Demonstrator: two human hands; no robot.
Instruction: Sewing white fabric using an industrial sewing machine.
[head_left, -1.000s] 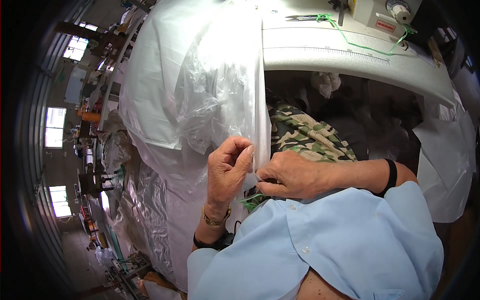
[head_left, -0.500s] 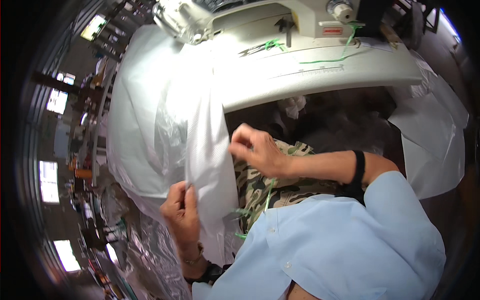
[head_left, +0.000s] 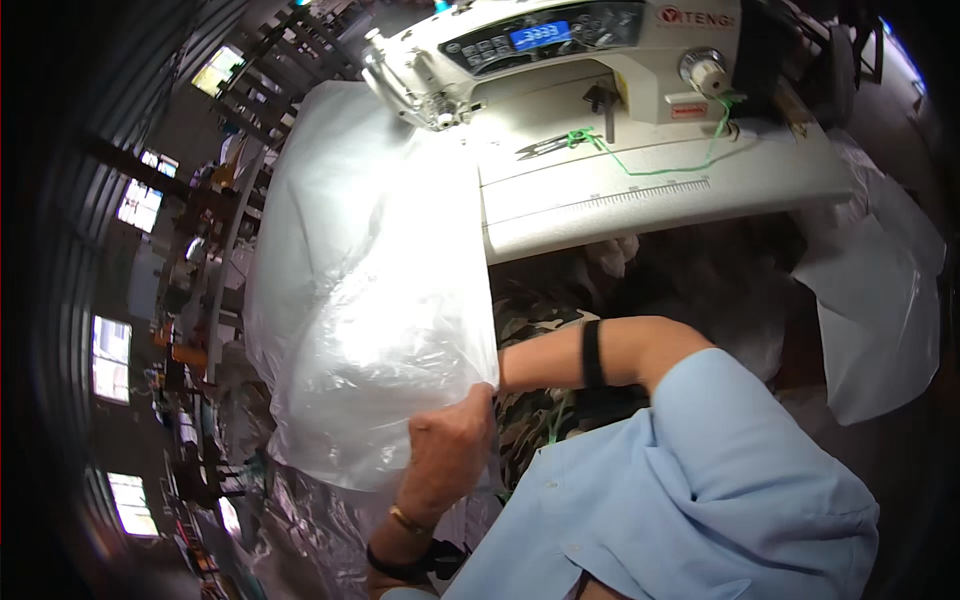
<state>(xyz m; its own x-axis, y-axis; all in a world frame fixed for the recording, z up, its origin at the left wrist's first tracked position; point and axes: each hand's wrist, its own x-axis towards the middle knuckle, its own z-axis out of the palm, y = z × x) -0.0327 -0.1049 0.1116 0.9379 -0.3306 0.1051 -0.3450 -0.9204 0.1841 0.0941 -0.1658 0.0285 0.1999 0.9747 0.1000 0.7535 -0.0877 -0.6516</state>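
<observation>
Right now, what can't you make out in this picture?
From the head camera:
Right hand: hidden where the right forearm passes behind the white sheet.
Left hand: most fingers hidden by the back of the hand.
Sewing machine: top cut off by the upper edge.
Camouflage cloth: partly covered by that forearm and the shirt.

Head view, single: wide fisheye, left unit of a side-by-side pair worn on the head, facing down and forward past the wearer's light blue shirt (head_left: 680, 490) at lower right. Near field: translucent white plastic sheeting (head_left: 380, 340), then tabletop (head_left: 760, 175) and sewing machine (head_left: 645, 75) toward the upper edge. Far field: windows (head_left: 111, 358) at left, near the dark curved rim.
</observation>
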